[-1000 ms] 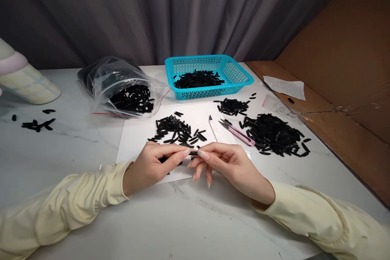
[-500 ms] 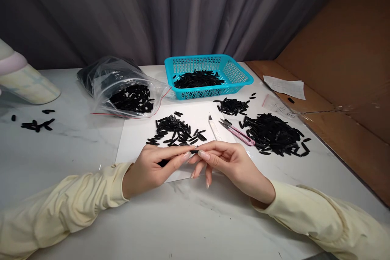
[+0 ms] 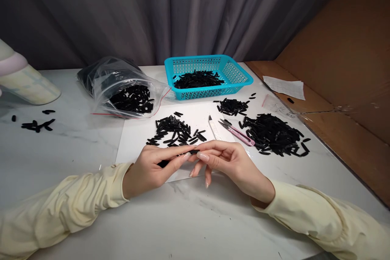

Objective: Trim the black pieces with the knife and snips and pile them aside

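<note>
Between the fingertips of both hands is a small, slim black piece [image 3: 193, 152], its exact kind unclear. My left hand [image 3: 157, 165] pinches its left end between thumb and forefinger. The thumb and forefinger of my right hand [image 3: 227, 158] close on the other end, with the remaining fingers bent loosely below. Just beyond the hands, a loose pile of similar black pieces [image 3: 173, 128] lies on a white sheet [image 3: 134, 130]. A white-handled craft knife [image 3: 214, 129] and pink-handled thread snips [image 3: 239, 133] rest beside that pile.
A blue basket [image 3: 210, 89] at the back holds many black pieces, and an opened zip bag [image 3: 131, 95] left of it spills more. To the right are a large pile [image 3: 272, 134] and a smaller one [image 3: 233, 106]. A cardboard box [image 3: 335, 77] borders the right side.
The black piece shows slightly more between my fingertips, as the right thumb has shifted a little. Both hands otherwise stay in place.
</note>
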### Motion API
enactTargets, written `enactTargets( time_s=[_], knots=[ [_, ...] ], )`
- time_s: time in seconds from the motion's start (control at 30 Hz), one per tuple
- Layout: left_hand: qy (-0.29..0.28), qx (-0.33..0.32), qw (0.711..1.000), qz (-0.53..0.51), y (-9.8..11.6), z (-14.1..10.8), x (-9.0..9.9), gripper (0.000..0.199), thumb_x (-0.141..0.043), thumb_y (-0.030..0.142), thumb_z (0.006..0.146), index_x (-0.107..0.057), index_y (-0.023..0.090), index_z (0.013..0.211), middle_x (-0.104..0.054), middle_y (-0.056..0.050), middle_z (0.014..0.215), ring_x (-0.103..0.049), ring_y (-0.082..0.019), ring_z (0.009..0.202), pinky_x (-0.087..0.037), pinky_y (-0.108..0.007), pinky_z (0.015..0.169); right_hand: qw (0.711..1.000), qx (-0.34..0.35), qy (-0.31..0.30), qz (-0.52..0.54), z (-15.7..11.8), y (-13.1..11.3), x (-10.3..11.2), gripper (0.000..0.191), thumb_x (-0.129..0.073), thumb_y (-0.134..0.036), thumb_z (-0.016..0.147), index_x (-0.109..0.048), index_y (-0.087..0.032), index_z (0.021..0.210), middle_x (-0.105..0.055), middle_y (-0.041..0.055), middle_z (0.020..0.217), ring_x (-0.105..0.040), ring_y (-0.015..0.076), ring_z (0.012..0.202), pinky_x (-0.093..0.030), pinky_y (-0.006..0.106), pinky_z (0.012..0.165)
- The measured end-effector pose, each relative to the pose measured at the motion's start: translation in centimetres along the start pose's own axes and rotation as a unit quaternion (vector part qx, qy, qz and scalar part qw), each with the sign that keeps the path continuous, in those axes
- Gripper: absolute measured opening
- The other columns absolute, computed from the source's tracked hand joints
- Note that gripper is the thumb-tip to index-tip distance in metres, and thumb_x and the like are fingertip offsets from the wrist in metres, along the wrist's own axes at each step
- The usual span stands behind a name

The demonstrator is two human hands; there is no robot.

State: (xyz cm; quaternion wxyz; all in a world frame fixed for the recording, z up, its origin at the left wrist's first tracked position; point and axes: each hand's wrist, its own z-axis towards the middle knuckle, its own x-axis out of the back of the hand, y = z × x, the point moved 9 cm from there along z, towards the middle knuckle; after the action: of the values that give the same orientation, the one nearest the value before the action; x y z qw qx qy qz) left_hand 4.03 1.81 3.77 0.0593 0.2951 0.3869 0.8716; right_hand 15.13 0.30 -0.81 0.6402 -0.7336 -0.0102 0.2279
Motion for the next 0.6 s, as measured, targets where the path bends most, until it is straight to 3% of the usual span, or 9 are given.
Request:
enactTargets(
  time_s=[0.2, 0.27, 0.33, 0.37, 0.4, 0.5, 0.53, 0.6],
  knots=[
    [-0.01, 0.023, 1.0, 0.005, -0.6, -0.3, -0.2, 0.027, -0.055, 0.01, 0.082, -0.066, 0.014, 0.106, -0.063, 0.003, 0.056, -0.036, -0.004, 0.04, -0.033, -0.015, 0.04, 0.999, 0.01, 0.014, -0.046, 0.4, -0.4, 0.1, 0.02, -0.059, -0.031, 0.085, -0.064, -0.012, 0.089, -0.069, 0.0101, 0.085, -0.068, 0.0178, 0.069, -0.053, 0.022, 0.048],
    [-0.018, 0.07, 0.997, -0.007, -1.5, -0.3, -0.3, 0.026, -0.055, 0.013, 0.083, -0.066, 0.013, 0.106, -0.049, 0.007, 0.046, -0.032, -0.005, 0.041, -0.032, -0.017, 0.041, 0.993, 0.024, 0.043, -0.11, 0.1, -1.6, 1.2, 0.021, -0.06, -0.033, 0.084, -0.064, -0.013, 0.088, -0.07, 0.0084, 0.078, -0.067, 0.0167, 0.063, -0.053, 0.024, 0.048],
    [-0.03, 0.151, 0.986, -0.059, -2.9, -0.3, -0.6, 0.027, -0.052, 0.019, 0.085, -0.064, 0.012, 0.108, -0.035, 0.009, 0.042, -0.028, -0.006, 0.041, -0.028, -0.018, 0.04, 0.967, 0.049, 0.101, -0.228, -0.7, -3.9, 3.5, 0.021, -0.06, -0.035, 0.083, -0.065, -0.015, 0.087, -0.071, 0.0068, 0.074, -0.062, 0.0144, 0.053, -0.052, 0.026, 0.049],
    [-0.036, 0.198, 0.975, -0.098, -3.7, -0.4, -0.9, 0.028, -0.05, 0.021, 0.086, -0.064, 0.011, 0.108, -0.03, 0.009, 0.043, -0.025, -0.006, 0.04, -0.025, -0.018, 0.039, 0.939, 0.066, 0.137, -0.31, -1.4, -5.4, 4.9, 0.021, -0.059, -0.036, 0.084, -0.065, -0.016, 0.087, -0.071, 0.0065, 0.075, -0.06, 0.0134, 0.05, -0.052, 0.027, 0.05],
    [-0.044, 0.24, 0.96, -0.138, -4.3, -0.6, -1.1, 0.029, -0.048, 0.024, 0.087, -0.063, 0.011, 0.107, -0.027, 0.01, 0.043, -0.024, -0.006, 0.04, -0.022, -0.018, 0.037, 0.892, 0.096, 0.181, -0.402, -2.2, -7.3, 6.5, 0.022, -0.058, -0.037, 0.084, -0.066, -0.017, 0.087, -0.071, 0.0068, 0.079, -0.061, 0.0144, 0.052, -0.051, 0.028, 0.051],
    [-0.057, 0.314, 0.92, -0.226, -5.3, -0.6, -1.6, 0.032, -0.045, 0.028, 0.088, -0.062, 0.009, 0.107, -0.028, 0.01, 0.041, -0.023, -0.005, 0.036, -0.019, -0.017, 0.035, 0.676, 0.162, 0.269, -0.667, -4.3, -11.6, 10.0, 0.026, -0.049, -0.036, 0.087, -0.067, -0.018, 0.085, -0.071, 0.0064, 0.077, -0.061, 0.0173, 0.055, -0.047, 0.03, 0.054],
    [-0.057, 0.325, 0.911, -0.247, -5.5, -0.5, -1.5, 0.033, -0.044, 0.029, 0.088, -0.062, 0.009, 0.107, -0.031, 0.009, 0.04, -0.024, -0.005, 0.035, -0.02, -0.017, 0.035, 0.626, 0.148, 0.264, -0.719, -4.3, -11.9, 11.1, 0.027, -0.046, -0.035, 0.088, -0.067, -0.018, 0.087, -0.071, 0.0053, 0.078, -0.061, 0.0163, 0.053, -0.046, 0.029, 0.054],
    [-0.048, 0.343, 0.892, -0.29, -6.0, -0.3, -1.4, 0.033, -0.043, 0.03, 0.088, -0.062, 0.008, 0.105, -0.034, 0.008, 0.039, -0.024, -0.005, 0.033, -0.02, -0.017, 0.033, 0.593, 0.129, 0.243, -0.757, -3.8, -11.8, 13.0, 0.025, -0.046, -0.03, 0.086, -0.067, -0.018, 0.088, -0.071, 0.0054, 0.08, -0.063, 0.0178, 0.057, -0.046, 0.028, 0.054]
  ],
)
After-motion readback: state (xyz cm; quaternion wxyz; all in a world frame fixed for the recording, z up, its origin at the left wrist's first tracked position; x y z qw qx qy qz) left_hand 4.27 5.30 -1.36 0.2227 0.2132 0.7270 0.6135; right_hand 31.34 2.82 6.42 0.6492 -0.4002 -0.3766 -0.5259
